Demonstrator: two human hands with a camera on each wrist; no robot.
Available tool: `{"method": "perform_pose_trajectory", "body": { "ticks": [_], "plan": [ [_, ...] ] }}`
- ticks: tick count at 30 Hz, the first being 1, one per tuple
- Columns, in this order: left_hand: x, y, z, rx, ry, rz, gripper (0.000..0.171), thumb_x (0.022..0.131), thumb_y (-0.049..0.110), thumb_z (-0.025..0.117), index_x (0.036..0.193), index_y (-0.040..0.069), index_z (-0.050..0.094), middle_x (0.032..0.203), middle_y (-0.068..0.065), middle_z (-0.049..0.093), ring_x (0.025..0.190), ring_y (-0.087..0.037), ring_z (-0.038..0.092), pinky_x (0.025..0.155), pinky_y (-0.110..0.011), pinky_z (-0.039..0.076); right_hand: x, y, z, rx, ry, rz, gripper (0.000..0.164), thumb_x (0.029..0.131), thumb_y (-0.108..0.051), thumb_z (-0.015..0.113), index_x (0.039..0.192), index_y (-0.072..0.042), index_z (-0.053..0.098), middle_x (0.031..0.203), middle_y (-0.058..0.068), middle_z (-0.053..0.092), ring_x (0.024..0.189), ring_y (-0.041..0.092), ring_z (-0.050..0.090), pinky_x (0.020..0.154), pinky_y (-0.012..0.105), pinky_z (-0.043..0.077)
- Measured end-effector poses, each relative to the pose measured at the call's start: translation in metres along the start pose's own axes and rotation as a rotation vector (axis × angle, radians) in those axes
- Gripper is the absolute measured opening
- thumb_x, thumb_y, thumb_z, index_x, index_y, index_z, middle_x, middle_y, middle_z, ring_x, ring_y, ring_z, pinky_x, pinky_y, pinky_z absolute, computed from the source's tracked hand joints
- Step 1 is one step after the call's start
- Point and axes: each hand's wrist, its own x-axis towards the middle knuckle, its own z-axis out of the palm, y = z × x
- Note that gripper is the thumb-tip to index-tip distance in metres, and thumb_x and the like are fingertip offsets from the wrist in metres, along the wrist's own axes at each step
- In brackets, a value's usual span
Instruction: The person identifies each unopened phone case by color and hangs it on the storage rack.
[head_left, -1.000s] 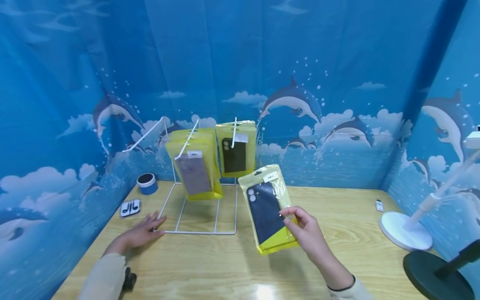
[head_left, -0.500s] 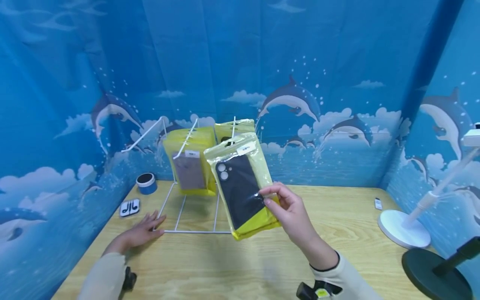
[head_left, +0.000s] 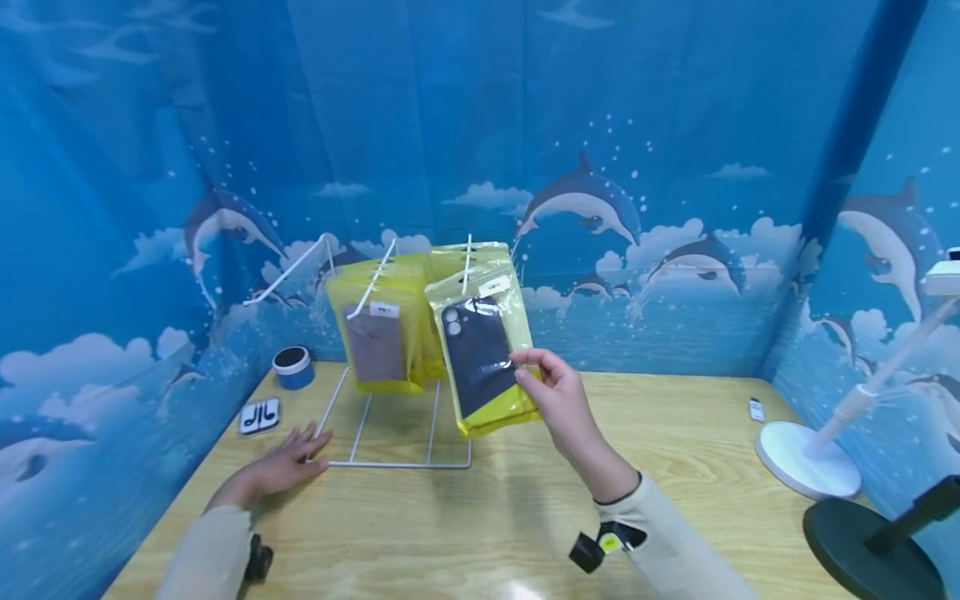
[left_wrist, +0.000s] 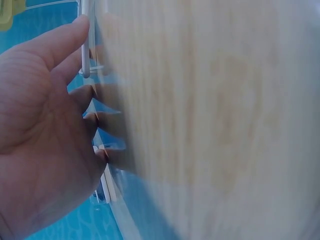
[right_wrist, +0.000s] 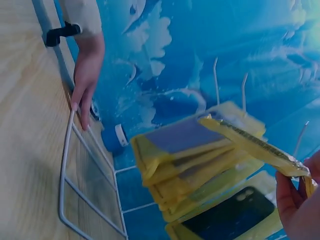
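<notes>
My right hand [head_left: 562, 404] pinches the lower right side of a phone case in a clear-and-yellow pouch [head_left: 477, 358]; the case inside is dark, with a camera cutout. The pouch's top overlaps the right hook of a white wire display rack [head_left: 393, 466] in the head view. I cannot tell whether the hook passes through its hang hole. More pouches with phone cases [head_left: 378, 342] hang on the middle hook, and another pouch [right_wrist: 230, 215] hangs behind mine. My left hand [head_left: 281, 467] rests at the rack's front left corner, thumb and fingers extended about the wire [left_wrist: 85, 60].
The rack's left hook [head_left: 288, 271] bears nothing. Left of the rack lie boxed earphones [head_left: 259, 416] and a blue-and-white round container [head_left: 294, 367]. To the right are a small white stick [head_left: 757, 409], a white stand base [head_left: 810, 462] and a black stand base [head_left: 873, 546].
My right hand has carried the pouch left and up to the rack's right hook, moving slightly back right and farther away in the last half second. My left hand has stayed put.
</notes>
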Motion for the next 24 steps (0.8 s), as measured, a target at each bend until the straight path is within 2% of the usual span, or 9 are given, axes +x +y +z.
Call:
{"method": "perform_pose_trajectory", "body": {
  "ticks": [2,4,6,9,12,16,19,24],
  "plan": [
    [0.000,0.000,0.000,-0.002,0.001,0.000,0.066,0.096,0.042,0.050,0.145,0.000,0.032,0.149,-0.034,0.003,0.133,-0.057,-0.008,0.100,-0.073,-0.007,0.012,0.004,0.005,-0.007,0.018,0.001,0.021,0.090,0.005,0.056,0.110,0.005,0.061,0.111,0.012,0.061,0.087,0.011,0.054,0.069,0.017,0.049],
    [0.000,-0.001,0.000,0.006,0.004,0.004,0.065,0.097,0.040,0.050,0.145,0.001,0.032,0.150,-0.034,0.003,0.133,-0.057,-0.008,0.101,-0.073,-0.006,0.023,0.009,0.009,-0.038,0.027,-0.009,0.020,0.090,0.004,0.057,0.109,0.005,0.061,0.113,0.013,0.061,0.103,0.015,0.055,0.084,0.021,0.050],
    [-0.001,0.000,0.000,0.012,0.010,0.006,0.065,0.096,0.040,0.050,0.145,0.001,0.032,0.150,-0.033,0.004,0.134,-0.057,-0.007,0.101,-0.073,-0.005,0.032,0.015,0.011,-0.069,0.023,-0.032,0.020,0.089,0.005,0.057,0.108,0.006,0.061,0.117,0.015,0.061,0.121,0.019,0.050,0.100,0.026,0.043],
    [-0.002,0.002,-0.001,0.016,0.012,0.007,0.064,0.096,0.038,0.051,0.144,0.000,0.033,0.150,-0.033,0.005,0.134,-0.057,-0.007,0.101,-0.073,-0.004,0.040,0.023,0.011,-0.118,0.010,-0.046,0.019,0.089,0.005,0.058,0.107,0.005,0.062,0.118,0.016,0.061,0.129,0.021,0.044,0.109,0.030,0.032],
    [-0.002,0.003,0.000,0.005,0.011,0.003,0.064,0.096,0.038,0.052,0.144,0.000,0.033,0.150,-0.033,0.004,0.134,-0.056,-0.007,0.101,-0.073,-0.004,0.040,0.031,0.007,-0.163,-0.008,-0.039,0.018,0.088,0.005,0.059,0.105,0.004,0.064,0.111,0.015,0.062,0.103,0.017,0.053,0.093,0.024,0.044],
    [-0.002,0.003,0.000,-0.001,0.010,-0.007,0.064,0.097,0.038,0.051,0.145,0.001,0.032,0.151,-0.033,0.004,0.134,-0.056,-0.007,0.101,-0.073,-0.005,0.033,0.045,-0.007,-0.215,-0.052,-0.028,0.017,0.087,0.004,0.062,0.104,0.005,0.064,0.105,0.017,0.062,0.081,0.010,0.050,0.071,0.018,0.044],
    [-0.002,0.002,0.000,0.010,0.007,-0.019,0.064,0.097,0.039,0.050,0.145,0.002,0.031,0.151,-0.032,0.003,0.134,-0.055,-0.007,0.101,-0.072,-0.005,0.024,0.058,-0.025,-0.238,-0.090,0.015,0.019,0.088,0.000,0.063,0.106,0.005,0.063,0.109,0.017,0.062,0.091,0.010,0.058,0.078,0.019,0.050],
    [-0.001,0.002,-0.001,0.000,-0.001,-0.031,0.066,0.096,0.042,0.050,0.146,0.003,0.031,0.151,-0.031,0.003,0.135,-0.055,-0.008,0.101,-0.072,-0.006,0.002,0.080,-0.059,-0.284,-0.095,0.128,0.023,0.089,-0.005,0.064,0.111,0.003,0.061,0.111,0.018,0.061,0.096,0.015,0.056,0.080,0.020,0.050]
  ]
}}
